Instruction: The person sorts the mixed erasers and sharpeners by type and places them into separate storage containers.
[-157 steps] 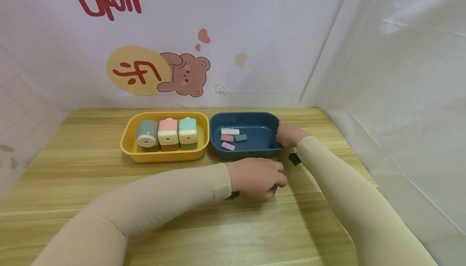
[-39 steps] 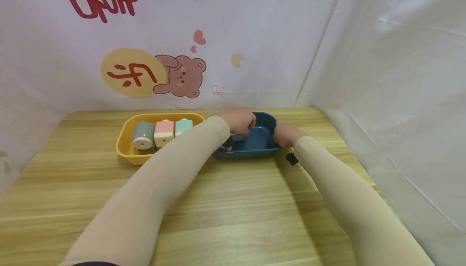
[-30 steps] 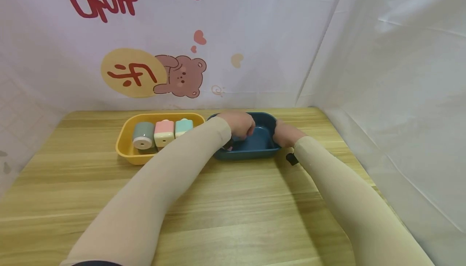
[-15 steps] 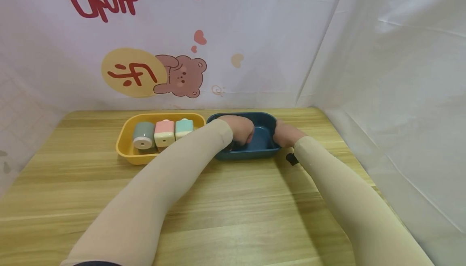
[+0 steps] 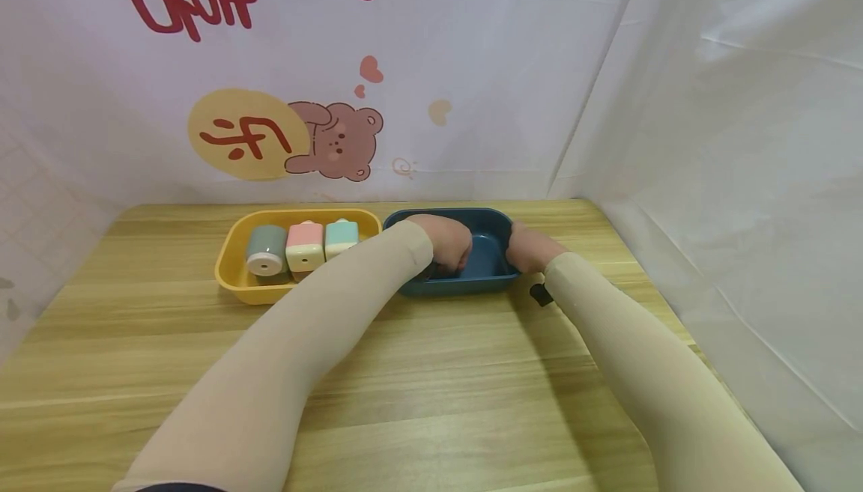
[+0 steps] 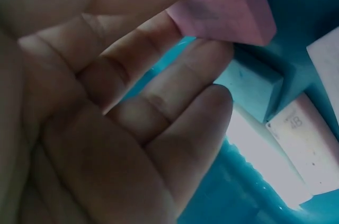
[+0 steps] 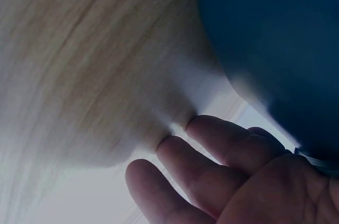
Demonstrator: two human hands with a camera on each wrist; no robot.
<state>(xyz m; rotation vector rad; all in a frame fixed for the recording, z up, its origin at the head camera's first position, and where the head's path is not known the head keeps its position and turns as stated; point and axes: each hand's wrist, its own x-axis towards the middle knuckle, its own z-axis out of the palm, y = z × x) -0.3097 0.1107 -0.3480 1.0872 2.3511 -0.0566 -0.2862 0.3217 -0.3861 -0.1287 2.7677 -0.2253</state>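
My left hand (image 5: 450, 242) is down inside the dark blue bin (image 5: 465, 287). Between its thumb and fingers it pinches a pink eraser (image 6: 228, 15), seen in the left wrist view. Just below lie a blue-green eraser (image 6: 257, 83), a white eraser (image 6: 265, 155) and a pale eraser marked 4B (image 6: 304, 142). Another pale eraser (image 6: 328, 65) shows at the right edge. My right hand (image 5: 531, 247) grips the bin's right end; in the right wrist view its other fingers (image 7: 196, 173) extend along the outside, and the thumb is hidden.
A yellow bin (image 5: 249, 296) stands close to the left of the blue one. In it are grey (image 5: 267, 241), pink (image 5: 305, 245) and light teal (image 5: 341, 236) pencil sharpeners. White printed sheeting (image 5: 499, 102) bounds the wooden table (image 5: 404, 402) at the back and right.
My left hand has gone from the table in front into the blue bin, then sunk slightly lower in it. My right hand has stayed at the bin's right end.
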